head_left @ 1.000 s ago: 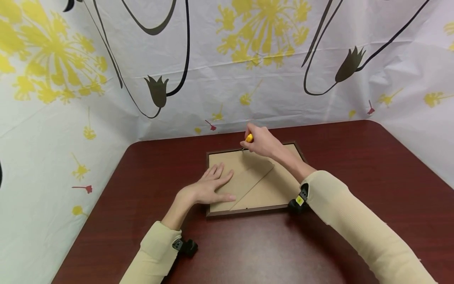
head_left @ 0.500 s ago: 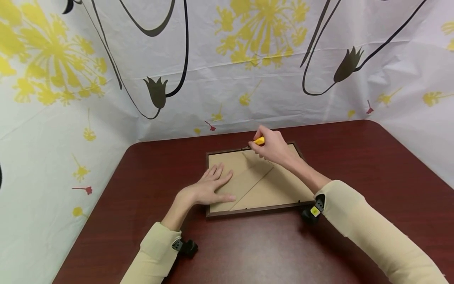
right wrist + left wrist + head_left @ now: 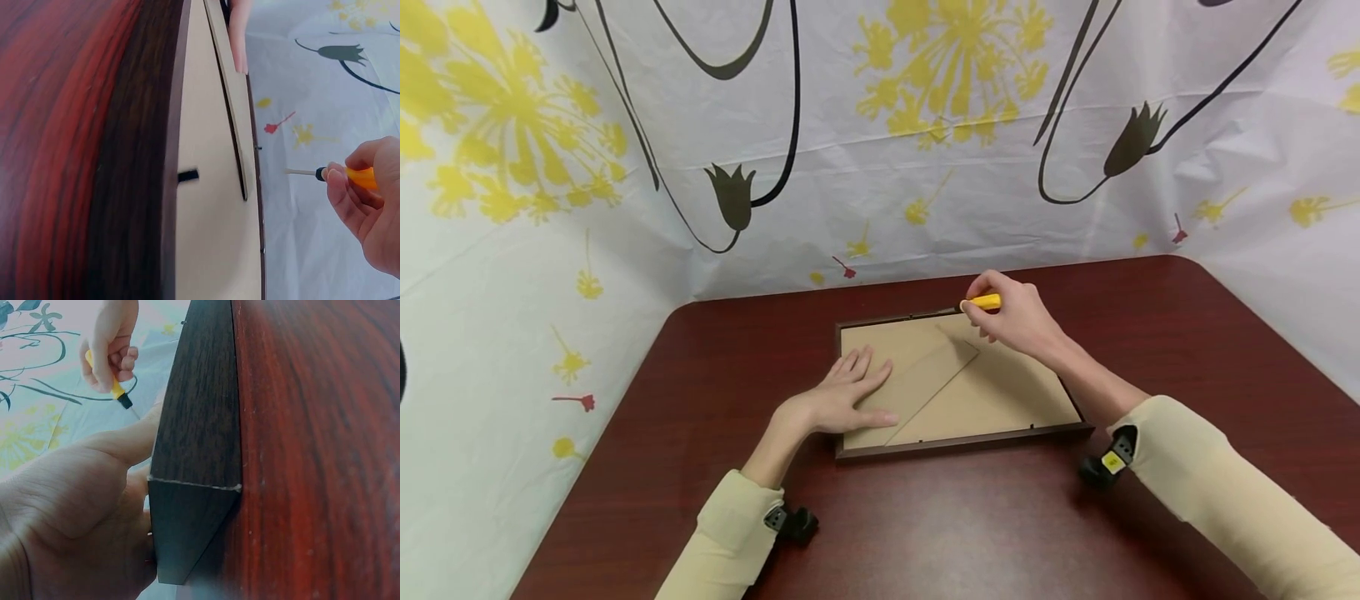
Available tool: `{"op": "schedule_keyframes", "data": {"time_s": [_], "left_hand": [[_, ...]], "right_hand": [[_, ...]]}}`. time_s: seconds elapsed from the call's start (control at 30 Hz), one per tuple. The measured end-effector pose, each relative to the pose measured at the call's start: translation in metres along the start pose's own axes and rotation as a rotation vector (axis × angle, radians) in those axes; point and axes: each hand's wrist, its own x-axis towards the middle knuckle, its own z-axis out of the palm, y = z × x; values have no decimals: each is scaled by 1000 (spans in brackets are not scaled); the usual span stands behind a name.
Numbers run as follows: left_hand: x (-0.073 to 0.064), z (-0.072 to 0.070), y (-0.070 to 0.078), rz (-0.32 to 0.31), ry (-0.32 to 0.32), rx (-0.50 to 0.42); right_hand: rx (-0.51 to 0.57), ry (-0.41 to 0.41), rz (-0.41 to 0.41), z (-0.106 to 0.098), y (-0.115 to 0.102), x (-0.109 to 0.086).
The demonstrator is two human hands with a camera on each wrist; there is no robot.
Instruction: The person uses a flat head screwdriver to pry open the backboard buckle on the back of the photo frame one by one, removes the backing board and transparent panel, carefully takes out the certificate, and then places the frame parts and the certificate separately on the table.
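Note:
A picture frame [image 3: 962, 445] lies face down, its tan backing board [image 3: 1015, 387] uppermost. My left hand [image 3: 831, 406] rests on the left part of the board with fingers spread. In my right hand [image 3: 1018, 318] is a screwdriver [image 3: 987, 302] with a yellow handle, pinched between thumb and fingers. Its thin metal shaft [image 3: 304, 172] points left, above the frame's far edge in the head view. Whether the tip touches anything, I cannot tell. A black retaining tab [image 3: 188, 175] sticks out over the board from the near rim. A stand flap [image 3: 229, 103] lies across the board.
The dark red wooden table [image 3: 910, 525] surrounds the frame. Behind it and along the sides hangs a white sheet [image 3: 850, 125] printed with yellow flowers and dark stems. Each wrist carries a small black camera [image 3: 797, 525].
My right hand has moved right along the frame's far edge with the screwdriver, whose handle has swung flatter. My left hand has stayed in place.

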Motion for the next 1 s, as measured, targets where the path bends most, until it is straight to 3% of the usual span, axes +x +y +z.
{"op": "schedule_keyframes", "data": {"time_s": [0.47, 1.0], "left_hand": [[1, 0, -1, 8, 8, -30], [2, 0, -3, -6, -14, -29]], "right_hand": [[-74, 59, 108, -25, 23, -23], [-81, 62, 139, -19, 39, -20]]}}
